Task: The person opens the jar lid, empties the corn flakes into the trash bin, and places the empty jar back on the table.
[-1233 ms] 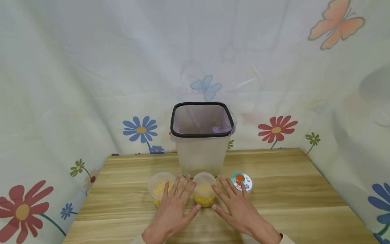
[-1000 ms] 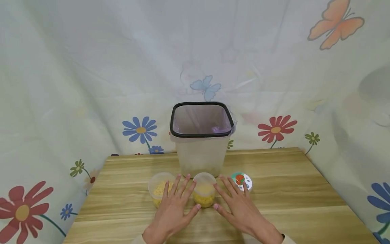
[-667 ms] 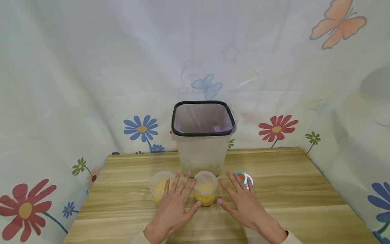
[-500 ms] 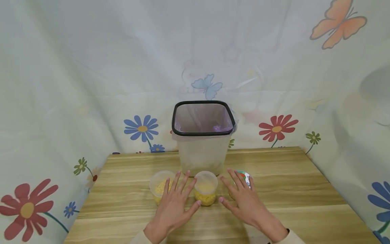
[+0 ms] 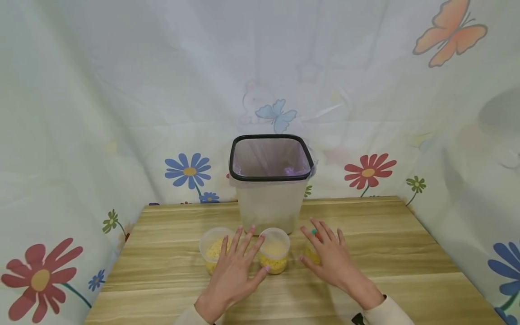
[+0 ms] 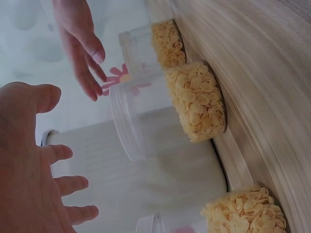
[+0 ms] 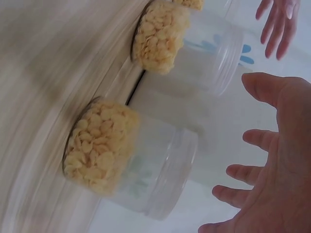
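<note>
Three clear plastic jars, each partly filled with yellow flakes, stand in a row on the table. My left hand (image 5: 232,276) hovers with spread fingers between the left jar (image 5: 212,253) and the middle jar (image 5: 274,259). Over the right jar (image 5: 313,253) hangs my right hand (image 5: 334,262), fingers apart and slightly bent; it hides most of that jar's printed lid (image 5: 314,232). In the right wrist view the right hand (image 7: 277,160) is apart from the right jar (image 7: 102,145). The left wrist view shows a gap between the left hand (image 6: 24,165) and the middle jar (image 6: 197,102).
Behind the jars stands a pale bin (image 5: 270,207) with a black rim and a thin liner bag (image 5: 266,158) inside. A curtain (image 5: 195,90) with printed flowers and butterflies encloses the wooden table (image 5: 390,253) at the back and sides.
My right hand has moved right and slightly forward, covering more of the right jar's lid, and its fingers have bent a little. The left hand has hardly moved.
</note>
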`<state>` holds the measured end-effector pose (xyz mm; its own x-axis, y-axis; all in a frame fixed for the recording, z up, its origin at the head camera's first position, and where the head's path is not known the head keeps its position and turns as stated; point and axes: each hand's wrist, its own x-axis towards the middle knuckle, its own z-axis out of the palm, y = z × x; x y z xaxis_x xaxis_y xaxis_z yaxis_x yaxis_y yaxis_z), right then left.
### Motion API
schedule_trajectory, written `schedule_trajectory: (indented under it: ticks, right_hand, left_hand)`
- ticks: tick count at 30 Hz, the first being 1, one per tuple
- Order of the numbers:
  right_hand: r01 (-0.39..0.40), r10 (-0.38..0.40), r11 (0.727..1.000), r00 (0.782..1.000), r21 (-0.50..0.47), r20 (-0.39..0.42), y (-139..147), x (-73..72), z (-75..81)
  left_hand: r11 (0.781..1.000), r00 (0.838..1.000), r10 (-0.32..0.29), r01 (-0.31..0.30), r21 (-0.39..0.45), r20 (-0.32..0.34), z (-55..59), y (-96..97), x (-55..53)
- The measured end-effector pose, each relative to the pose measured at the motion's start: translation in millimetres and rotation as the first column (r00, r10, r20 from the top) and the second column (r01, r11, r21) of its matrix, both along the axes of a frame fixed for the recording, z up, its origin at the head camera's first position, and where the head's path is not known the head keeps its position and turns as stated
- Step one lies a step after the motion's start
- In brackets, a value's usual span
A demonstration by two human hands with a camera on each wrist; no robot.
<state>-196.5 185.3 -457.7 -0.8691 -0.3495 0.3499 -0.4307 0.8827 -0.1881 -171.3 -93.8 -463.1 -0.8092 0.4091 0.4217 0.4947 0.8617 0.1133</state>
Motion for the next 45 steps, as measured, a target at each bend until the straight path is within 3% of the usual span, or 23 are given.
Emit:
schedule_trajectory:
  ticks: [13, 24, 34, 45]
  right_hand:
    - [0.056, -0.055, 0.998, 0.996, -0.012, 0.073, 10, -13.0, -3.9]
    - [0.089, -0.082, 0.995, 0.984, -0.042, 0.155, 11, -20.8, -12.3]
    - [0.160, -0.148, 0.985, 0.976, -0.067, 0.162, 11, -27.5, -20.2]
    - [0.168, -0.153, 0.982, 0.974, -0.081, 0.169, 14, -33.4, -24.5]
  left_hand:
    - [1.000, 1.000, 0.005, -0.005, -0.021, 0.017, -2.8, 5.8, -1.2]
    - [1.000, 0.999, -0.016, 0.015, 0.009, 0.034, -3.0, 10.8, -3.0]
    - [1.000, 1.000, -0.026, 0.026, 0.005, 0.016, -0.5, 15.9, -5.3]
    - [1.000, 0.999, -0.014, 0.014, 0.006, 0.038, 0.2, 16.3, -4.5]
